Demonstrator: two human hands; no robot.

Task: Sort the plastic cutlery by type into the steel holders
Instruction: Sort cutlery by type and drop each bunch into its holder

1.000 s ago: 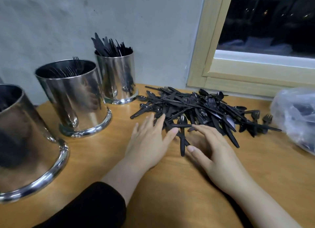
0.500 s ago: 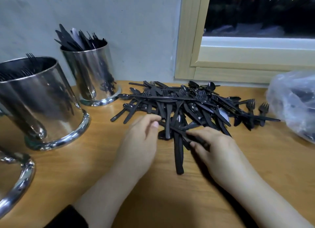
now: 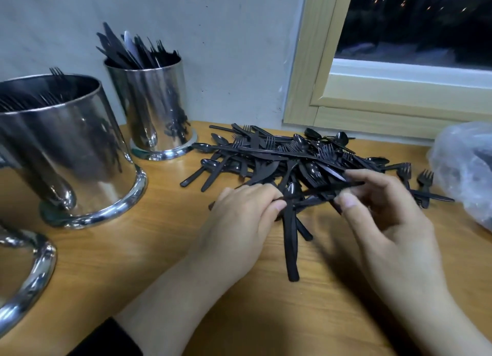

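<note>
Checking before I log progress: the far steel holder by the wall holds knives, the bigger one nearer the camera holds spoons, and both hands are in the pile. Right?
One thing is wrong: the bigger holder nearer the camera holds forks, not spoons; the head view shows tines at its rim. The rest stands: the far holder holds mostly knives, and the left hand and right hand are both at the pile.

A single head-worn wide-angle camera looks forward and down from the person's own position, close over a wooden table (image 3: pixel 266 315) set against a wall. The forearms enter from the bottom edge, placing the view just above and behind the hands. A window frame (image 3: pixel 306 76) fills the upper right.
</note>
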